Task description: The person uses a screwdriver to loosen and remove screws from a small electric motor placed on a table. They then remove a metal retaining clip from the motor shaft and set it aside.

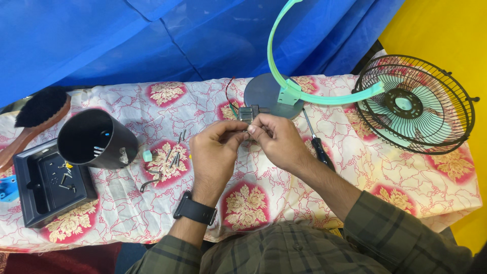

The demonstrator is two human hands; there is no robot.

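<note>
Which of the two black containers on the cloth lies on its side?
The round black cup, tipped over with its open mouth toward the camera. The other, a flat rectangular black tray beside it, sits upright holding small screws.

Cup left of both hands, fan cage right, on table.

Left hand: knuckles up, fingers curled, fingertips pinched toward the right hand.
Right hand: fingers bent, tips meeting the left's.
Forearms: angled inward, converging.
</note>
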